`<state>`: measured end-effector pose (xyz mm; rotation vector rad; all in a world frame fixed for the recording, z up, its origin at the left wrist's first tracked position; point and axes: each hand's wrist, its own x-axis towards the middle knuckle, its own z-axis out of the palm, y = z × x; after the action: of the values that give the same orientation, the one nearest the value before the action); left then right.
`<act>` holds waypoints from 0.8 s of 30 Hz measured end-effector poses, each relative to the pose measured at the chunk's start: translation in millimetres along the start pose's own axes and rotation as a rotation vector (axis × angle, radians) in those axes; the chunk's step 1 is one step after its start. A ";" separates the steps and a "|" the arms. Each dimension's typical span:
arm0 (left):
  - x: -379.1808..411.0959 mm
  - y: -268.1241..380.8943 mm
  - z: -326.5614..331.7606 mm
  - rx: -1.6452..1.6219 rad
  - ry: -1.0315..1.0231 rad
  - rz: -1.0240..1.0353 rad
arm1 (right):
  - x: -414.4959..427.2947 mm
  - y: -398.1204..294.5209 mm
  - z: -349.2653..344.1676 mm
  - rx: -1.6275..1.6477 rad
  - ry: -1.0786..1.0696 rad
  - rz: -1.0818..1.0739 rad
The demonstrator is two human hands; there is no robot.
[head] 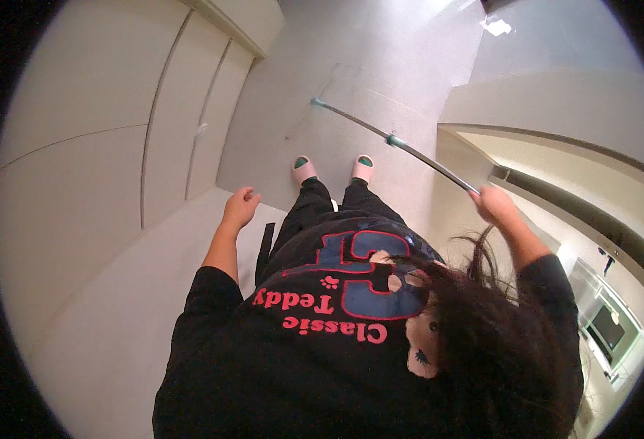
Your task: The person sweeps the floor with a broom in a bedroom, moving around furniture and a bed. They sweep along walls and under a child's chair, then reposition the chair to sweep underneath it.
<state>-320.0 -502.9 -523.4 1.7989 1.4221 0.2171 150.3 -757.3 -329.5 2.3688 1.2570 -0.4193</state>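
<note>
My right hand (pixel 495 206) is closed around the upper end of a metal pole (pixel 432 162). A teal collar (pixel 394 140) sits partway down it. The pole slants away to the left and ends in a teal joint (pixel 317 102) above the grey floor (pixel 278 110). Faint dark lines run through that end, but I cannot tell whether they belong to a flat mop head. Apart from the pole, my left hand (pixel 241 207) hangs at my left side with its fingers curled, and no object shows in it.
My feet are in pink open-toed slippers (pixel 304 171). Pale panelled doors or cabinet fronts (pixel 171 110) line the left. On the right is a light wall edge (pixel 541 101) beside a recess. A white-framed unit with a dark panel (pixel 607 326) is at lower right. Loose hair hangs across the view.
</note>
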 end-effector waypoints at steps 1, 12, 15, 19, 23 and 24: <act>-8.4 2.8 -6.3 0.031 0.014 -0.007 | 11.1 -27.2 -12.1 0.021 0.042 -0.016; -10.9 2.9 3.9 -0.016 0.038 -0.017 | -11.0 57.4 96.2 0.059 -0.117 0.256; -19.0 -66.4 1.9 -0.062 0.059 -0.084 | -78.5 58.2 88.4 0.031 -0.219 0.256; -36.3 -126.6 -10.7 -0.125 0.087 -0.117 | -103.1 56.2 117.7 -0.069 -0.175 0.114; -31.9 -151.2 -19.1 -0.258 0.117 -0.053 | -141.9 -19.9 93.4 0.349 -0.374 0.146; -33.9 -145.6 -28.0 -0.310 0.114 -0.050 | -143.9 -55.6 88.6 0.538 -0.459 0.247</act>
<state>-455.1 -514.3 -592.3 1.5155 1.4235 0.4935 19.6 -875.5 -354.0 2.5830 0.6865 -1.2623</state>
